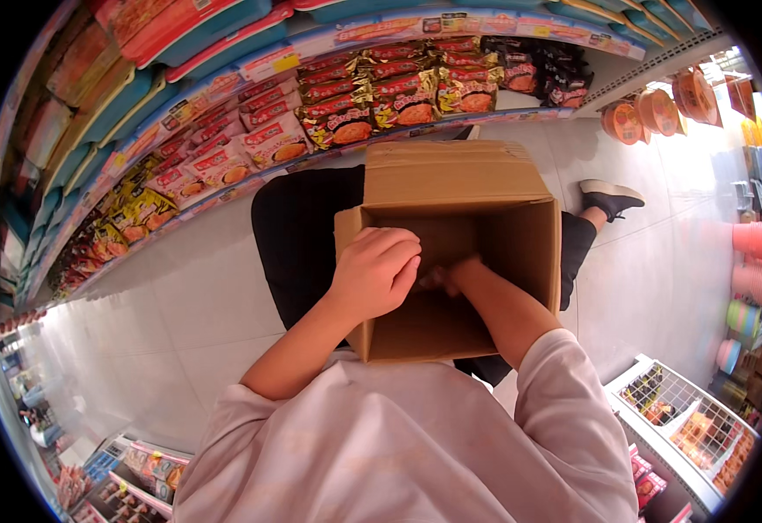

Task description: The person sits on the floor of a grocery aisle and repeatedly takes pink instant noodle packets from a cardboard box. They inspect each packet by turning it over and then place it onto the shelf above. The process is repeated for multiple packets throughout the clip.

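Observation:
An open cardboard box (456, 171) rests in front of my body, between my legs, with its opening towards me. My left hand (381, 265) is at the box's left edge, fingers curled over towards the opening; whether it grips the edge is not clear. My right hand (449, 274) reaches down inside the box and is blurred and shadowed, so its fingers and anything in them cannot be made out. No goods are visible in the dark interior. Beyond the box, packets of instant noodles (404, 98) stand in rows on the low shelf.
Shelving (355, 140) curves across the front and left, holding pink noodle packets (276, 137) and yellow ones (149, 209). Round tubs (655, 111) hang at the upper right. A white wire-basket rack (688, 418) stands at the lower right, another display (136, 477) at the lower left.

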{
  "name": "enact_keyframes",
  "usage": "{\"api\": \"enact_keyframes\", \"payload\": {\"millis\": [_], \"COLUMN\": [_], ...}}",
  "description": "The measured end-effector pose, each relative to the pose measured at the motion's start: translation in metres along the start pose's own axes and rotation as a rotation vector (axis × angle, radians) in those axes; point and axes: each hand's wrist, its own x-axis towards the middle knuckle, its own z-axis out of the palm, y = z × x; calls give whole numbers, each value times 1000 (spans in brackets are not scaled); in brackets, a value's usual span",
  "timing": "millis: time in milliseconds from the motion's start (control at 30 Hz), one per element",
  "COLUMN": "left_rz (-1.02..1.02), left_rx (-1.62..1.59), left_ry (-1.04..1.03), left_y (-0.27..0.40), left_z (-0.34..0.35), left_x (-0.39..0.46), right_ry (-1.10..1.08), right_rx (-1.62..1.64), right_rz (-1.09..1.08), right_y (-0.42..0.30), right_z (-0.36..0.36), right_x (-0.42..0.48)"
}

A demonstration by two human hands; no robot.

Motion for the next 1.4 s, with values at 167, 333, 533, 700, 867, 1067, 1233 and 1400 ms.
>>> {"api": "enact_keyframes", "payload": {"millis": [167, 333, 533, 700, 867, 1067, 1233, 1400], "left_rz": [-2, -13, -54, -133, -570, -611, -774, -736], "left_rx": [12, 18, 93, 131, -296, -686, -995, -1221], "left_ry": [-17, -31, -89, -195, -335, -134, 98, 287], "left_y": [2, 2, 8, 24, 30, 3, 3, -3], "left_z": [-1, 1, -3, 2, 17, 35, 25, 23], "left_x": [3, 6, 8, 22, 33, 23, 22, 21], "right_ry": [195, 235, 277, 419, 518, 701, 1089, 895], "right_rx": [-139, -55, 160, 405, 634, 904, 1492, 1913], "right_rz": [94, 100, -96, -494, -741, -992, -814, -804], "right_y": [-19, -13, 1, 34, 45, 58, 58, 44], "right_z": [-53, -63, -101, -93, -95, -86, -91, -95], "right_x": [-54, -78, -165, -178, -201, -212, -200, -197]}}
